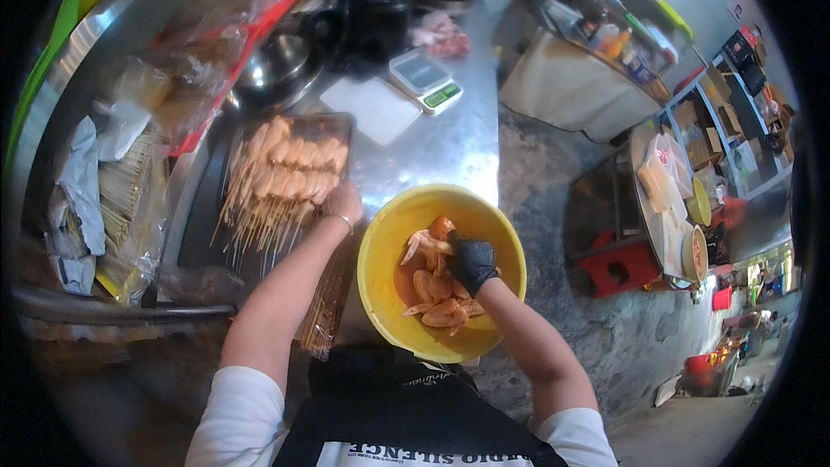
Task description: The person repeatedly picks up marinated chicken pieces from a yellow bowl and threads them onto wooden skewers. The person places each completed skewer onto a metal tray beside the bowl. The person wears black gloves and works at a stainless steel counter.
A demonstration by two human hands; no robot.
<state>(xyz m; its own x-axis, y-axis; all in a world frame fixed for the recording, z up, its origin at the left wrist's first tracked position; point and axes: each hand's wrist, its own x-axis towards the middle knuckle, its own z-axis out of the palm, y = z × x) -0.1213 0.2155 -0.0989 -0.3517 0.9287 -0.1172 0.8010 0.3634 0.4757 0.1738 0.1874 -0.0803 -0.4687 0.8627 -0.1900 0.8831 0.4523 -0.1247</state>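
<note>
A yellow plastic basin (373,233) stands at the edge of the metal table, with raw chicken wings (444,311) lying in reddish marinade in it. My right hand (472,261), in a black glove, reaches into the basin and grips a chicken wing (430,241) above the others. To the left, a dark tray (342,126) carries rows of skewered chicken wings (301,165), their sticks pointing towards me. My bare left hand (345,200) rests by the tray's right side, its fingers partly hidden. A plastic bag of thin skewers (324,305) lies below my left wrist.
Beyond the tray are a white cutting board (373,107), a digital scale (426,81), a steel bowl (279,71) and pinkish raw meat (442,35). Bundled sticks (123,194) in plastic lie at far left. A side table (648,207) and a red stool (616,266) stand right.
</note>
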